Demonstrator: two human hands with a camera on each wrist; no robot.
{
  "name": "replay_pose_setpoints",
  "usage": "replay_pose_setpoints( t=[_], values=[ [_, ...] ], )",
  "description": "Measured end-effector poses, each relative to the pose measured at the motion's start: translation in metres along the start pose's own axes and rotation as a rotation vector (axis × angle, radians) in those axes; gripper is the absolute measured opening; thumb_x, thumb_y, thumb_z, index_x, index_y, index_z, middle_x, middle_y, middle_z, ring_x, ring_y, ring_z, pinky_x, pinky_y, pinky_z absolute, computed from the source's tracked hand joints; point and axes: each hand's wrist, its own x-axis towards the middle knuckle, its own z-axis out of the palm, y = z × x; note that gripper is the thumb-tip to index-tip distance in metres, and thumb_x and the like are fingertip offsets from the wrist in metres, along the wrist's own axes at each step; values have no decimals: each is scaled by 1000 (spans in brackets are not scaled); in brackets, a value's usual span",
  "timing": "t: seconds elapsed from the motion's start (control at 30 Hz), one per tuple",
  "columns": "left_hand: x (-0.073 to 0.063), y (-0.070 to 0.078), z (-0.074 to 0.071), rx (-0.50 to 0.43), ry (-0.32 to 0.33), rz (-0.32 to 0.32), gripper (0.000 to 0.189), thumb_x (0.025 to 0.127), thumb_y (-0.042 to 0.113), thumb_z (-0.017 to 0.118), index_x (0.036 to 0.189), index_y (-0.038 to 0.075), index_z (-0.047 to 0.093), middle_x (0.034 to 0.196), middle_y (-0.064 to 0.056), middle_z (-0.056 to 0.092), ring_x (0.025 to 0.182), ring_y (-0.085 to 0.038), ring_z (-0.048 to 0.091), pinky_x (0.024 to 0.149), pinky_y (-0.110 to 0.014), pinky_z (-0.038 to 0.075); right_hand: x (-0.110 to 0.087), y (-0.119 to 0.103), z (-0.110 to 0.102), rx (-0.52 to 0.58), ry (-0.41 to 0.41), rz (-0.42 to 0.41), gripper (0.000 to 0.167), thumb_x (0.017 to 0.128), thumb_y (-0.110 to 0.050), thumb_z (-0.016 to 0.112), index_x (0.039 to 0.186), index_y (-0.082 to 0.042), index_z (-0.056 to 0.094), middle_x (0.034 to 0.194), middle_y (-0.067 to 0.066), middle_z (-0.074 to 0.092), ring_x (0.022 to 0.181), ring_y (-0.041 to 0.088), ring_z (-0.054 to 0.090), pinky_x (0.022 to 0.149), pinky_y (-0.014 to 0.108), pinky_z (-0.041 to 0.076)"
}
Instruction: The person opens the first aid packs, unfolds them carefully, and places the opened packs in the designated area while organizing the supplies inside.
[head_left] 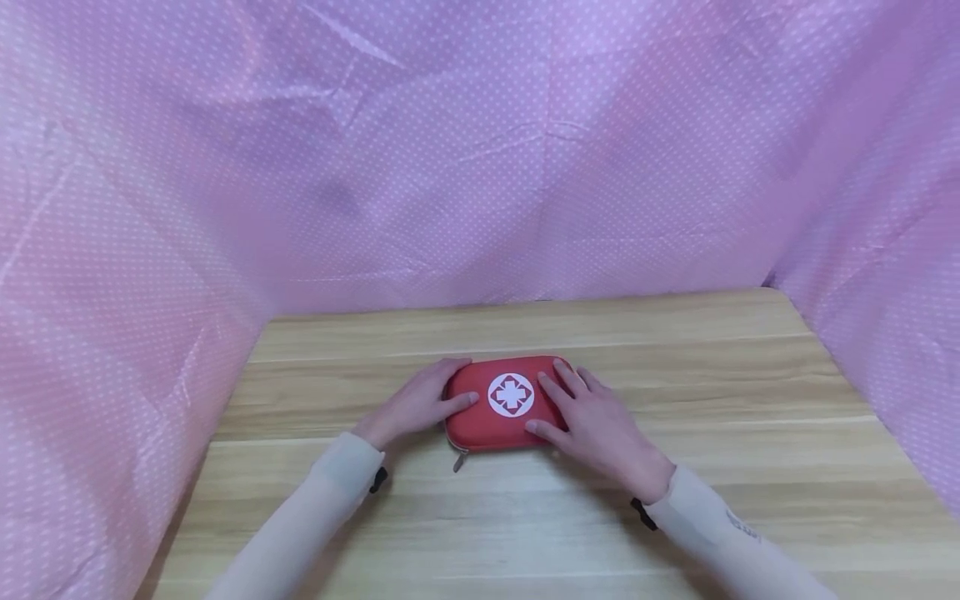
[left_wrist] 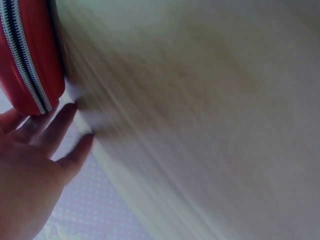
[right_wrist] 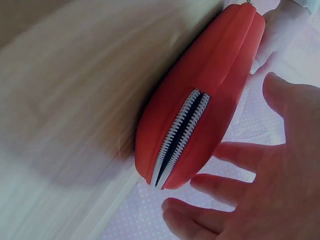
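A red zip-up first-aid case (head_left: 511, 394) with a white round cross emblem lies flat on the wooden table. Its zipper pull (head_left: 458, 462) hangs at the near left corner. Dark gaps show between the silver zipper teeth (left_wrist: 26, 60) in both wrist views. My left hand (head_left: 420, 402) rests at the case's left end, thumb on the lid and fingers along the end; some fingertips reach the tabletop in the left wrist view. Over the right end lies my right hand (head_left: 600, 421), its fingers spread and fairly straight. The case's inside is hidden.
The light wood tabletop (head_left: 315, 492) extends around the case on every side. Pink cloth with white dots (head_left: 480, 167) hangs behind the table and along its left and right sides. Dark bands (head_left: 642, 513) show under both wrists at the sleeve cuffs.
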Motion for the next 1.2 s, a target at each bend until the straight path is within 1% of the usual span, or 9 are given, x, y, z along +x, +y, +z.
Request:
replay_pose_setpoints(
  t=[0.27,0.43,0.47,0.57,0.77,0.87,1.0,1.1,1.2],
  values=[
    [-3,-2,-3,-93,37,-32,60,100,37,69,149,7,54,142,-12,60,126,-28,58,108,-47,49,-4,5,6,18,6,28,82,91,-53,75,155,-8,49,160,23,40,121,48,56,103,57,48],
    [-8,0,0,-129,65,-36,51,100,31,70,143,6,60,126,-8,65,100,-19,65,89,-38,58,-3,16,6,127,15,46,78,92,-43,78,154,-6,49,161,22,38,124,47,53,101,55,50],
    [-10,1,1,-128,68,-33,51,100,31,70,143,6,60,124,-8,65,93,-17,65,87,-36,57,-2,18,6,149,20,46,76,92,-41,79,153,-5,50,161,22,38,126,47,53,102,56,49],
    [-15,3,5,-112,76,-22,54,100,33,71,144,5,59,121,-7,63,89,-15,63,87,-35,56,0,24,2,185,44,31,71,93,-34,79,150,-1,52,159,25,41,131,49,51,107,58,45],
    [-25,11,13,-113,95,-31,57,98,36,71,144,4,59,119,-6,62,97,-19,60,89,-39,53,8,32,-1,258,59,25,62,96,-25,76,148,3,53,154,28,45,138,48,48,111,60,41],
    [-31,14,16,-116,89,-48,59,97,38,72,145,5,59,123,-6,62,103,-21,58,91,-40,53,12,34,-1,304,38,58,65,99,-31,72,150,2,51,156,27,43,141,46,45,112,60,40],
    [-39,18,20,-136,64,-64,62,95,39,74,146,7,58,118,-3,61,99,-18,57,84,-35,54,20,32,-2,326,7,95,74,98,-45,70,153,1,48,159,26,40,144,45,42,113,60,39],
    [-46,21,23,-168,55,-55,63,95,39,75,147,7,57,114,0,60,97,-15,57,80,-32,54,27,29,-3,337,-21,118,80,96,-52,70,155,-1,46,162,24,37,146,44,39,115,60,37],
    [-51,25,27,-195,55,-37,63,95,37,75,147,5,56,116,-1,61,98,-16,59,82,-32,55,32,27,-2,349,-41,118,83,96,-53,70,156,-2,44,164,22,34,148,43,36,116,60,36]
  ],
)
